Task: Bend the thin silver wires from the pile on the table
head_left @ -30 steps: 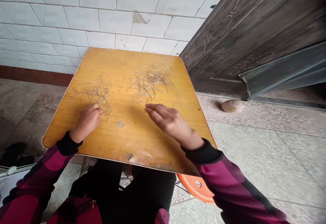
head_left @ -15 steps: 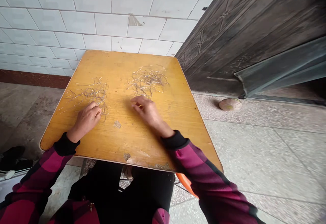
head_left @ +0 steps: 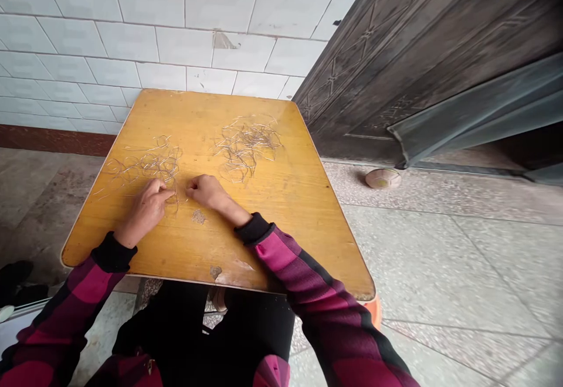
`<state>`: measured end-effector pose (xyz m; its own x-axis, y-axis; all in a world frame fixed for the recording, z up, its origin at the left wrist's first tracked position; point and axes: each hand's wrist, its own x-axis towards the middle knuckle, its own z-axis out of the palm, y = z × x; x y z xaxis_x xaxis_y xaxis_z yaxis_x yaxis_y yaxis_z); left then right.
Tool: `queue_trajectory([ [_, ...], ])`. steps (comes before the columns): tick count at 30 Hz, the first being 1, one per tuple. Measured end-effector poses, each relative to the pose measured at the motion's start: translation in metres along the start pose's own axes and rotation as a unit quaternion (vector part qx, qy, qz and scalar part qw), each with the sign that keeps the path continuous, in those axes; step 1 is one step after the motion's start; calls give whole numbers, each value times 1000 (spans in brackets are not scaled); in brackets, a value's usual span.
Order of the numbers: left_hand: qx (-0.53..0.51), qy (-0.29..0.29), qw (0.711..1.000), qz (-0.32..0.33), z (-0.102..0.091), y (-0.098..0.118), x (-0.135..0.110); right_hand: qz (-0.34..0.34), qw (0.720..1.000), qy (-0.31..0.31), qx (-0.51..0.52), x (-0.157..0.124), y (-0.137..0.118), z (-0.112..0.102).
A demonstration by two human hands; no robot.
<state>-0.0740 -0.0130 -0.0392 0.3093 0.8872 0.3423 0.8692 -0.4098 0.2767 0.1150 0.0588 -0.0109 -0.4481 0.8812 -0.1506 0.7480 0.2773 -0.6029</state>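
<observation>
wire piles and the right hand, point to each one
left wire pile (head_left: 143,164): head view, middle of the tangle
right wire pile (head_left: 246,142): head view, middle of the tangle
right hand (head_left: 210,192): head view, back of the hand

We see thin, shiny metal wire loops (head_left: 147,164) on a worn, semi-glossy yellow wooden tabletop (head_left: 281,199), beside glazed white wall tiles (head_left: 132,41).

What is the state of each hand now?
Left hand: pinched shut at the left wire pile; holding cannot be told.
Right hand: curled shut, contents hidden.
</observation>
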Motion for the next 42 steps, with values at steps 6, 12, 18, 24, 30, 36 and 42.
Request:
queue_trajectory([
  [6,-45,3,999,25,2,0,0,49,995,35,84,-17,33,-17],
  [12,-48,21,999,7,2,0,2,-9,995,-21,96,-18,18,-1],
  [18,-52,38,998,-11,6,-4,4,43,983,-106,146,-1,-6,9],
  [24,-81,52,995,-33,8,-4,3,23,992,-85,95,5,-20,12],
  [30,-129,45,990,-28,3,-1,2,91,931,-93,340,-8,-5,9],
  [36,-132,31,991,22,-1,5,3,126,881,-21,456,-32,36,-2],
  [42,-112,17,988,108,1,7,2,108,817,26,566,-36,45,2],
])
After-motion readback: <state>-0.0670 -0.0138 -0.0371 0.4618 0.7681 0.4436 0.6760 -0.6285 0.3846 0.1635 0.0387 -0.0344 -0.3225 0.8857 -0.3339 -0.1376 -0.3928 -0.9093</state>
